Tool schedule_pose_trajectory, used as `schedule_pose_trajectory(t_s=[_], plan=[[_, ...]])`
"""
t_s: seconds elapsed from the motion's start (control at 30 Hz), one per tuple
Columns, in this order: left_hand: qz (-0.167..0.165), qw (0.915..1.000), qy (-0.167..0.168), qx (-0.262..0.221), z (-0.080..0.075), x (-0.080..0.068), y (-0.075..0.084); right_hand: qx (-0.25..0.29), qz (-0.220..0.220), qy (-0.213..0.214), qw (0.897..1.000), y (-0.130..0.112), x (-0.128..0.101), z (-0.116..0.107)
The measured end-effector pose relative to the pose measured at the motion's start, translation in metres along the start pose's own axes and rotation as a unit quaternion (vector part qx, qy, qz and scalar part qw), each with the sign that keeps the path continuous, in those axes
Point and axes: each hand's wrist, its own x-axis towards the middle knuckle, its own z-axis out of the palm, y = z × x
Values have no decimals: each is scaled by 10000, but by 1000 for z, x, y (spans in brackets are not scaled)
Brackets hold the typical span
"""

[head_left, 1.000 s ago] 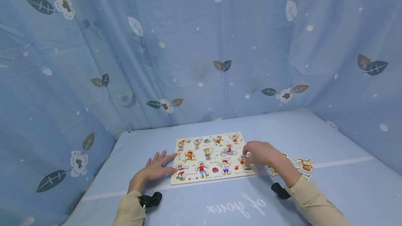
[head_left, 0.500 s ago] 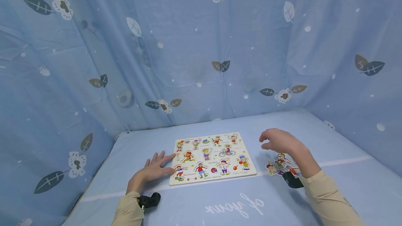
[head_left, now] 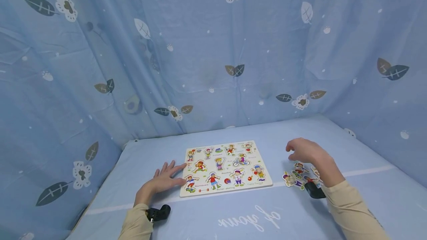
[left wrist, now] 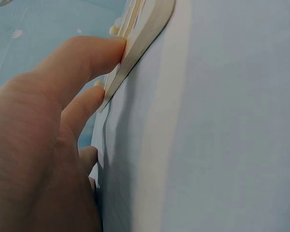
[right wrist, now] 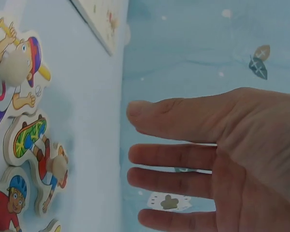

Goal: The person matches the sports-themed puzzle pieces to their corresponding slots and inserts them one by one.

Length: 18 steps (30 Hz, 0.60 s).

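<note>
A white puzzle board (head_left: 241, 187) printed with sports figures lies on the blue cloth. At its left edge is my left hand (head_left: 161, 180), fingers spread; thumb and index finger (left wrist: 99, 55) touch the board's rim in the left wrist view. My right hand (head_left: 306, 151) hovers over loose cut-out puzzle pieces to the right of the board. Its fingers are extended and hold nothing in the right wrist view. Beneath it lie a baseball batter piece (right wrist: 26, 63) with a round knob, a skateboarder piece (right wrist: 41, 154) and a blue-helmeted figure piece (right wrist: 12, 203).
Patterned blue curtains (head_left: 213, 47) hang behind and at the sides of the cloth-covered table (head_left: 186, 221). A black wrist camera (head_left: 159, 213) sits at the left wrist and another black camera (head_left: 314, 191) at the right, overlapping the loose pieces.
My right hand has moved right, away from the board's table tennis figure, to above the loose pieces. The left hand has stayed at the board's left edge.
</note>
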Motion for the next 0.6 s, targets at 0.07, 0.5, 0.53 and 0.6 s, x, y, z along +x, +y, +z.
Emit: schedule_pose_trajectory(t_s=[0.07, 0.5, 0.53, 0.6], plan=[[-10, 10000, 0, 12, 0, 0, 0, -12, 131, -98, 9999, 3, 0, 0], [-28, 10000, 57, -28, 1, 1, -1, 21, 765, -528, 9957, 13, -4, 0], [-31, 10000, 60, -37, 1, 1, -1, 5, 777, -535, 9955, 13, -4, 0], [-49, 10000, 55, -51, 2, 1, -2, -12, 785, -546, 9954, 14, -4, 2]])
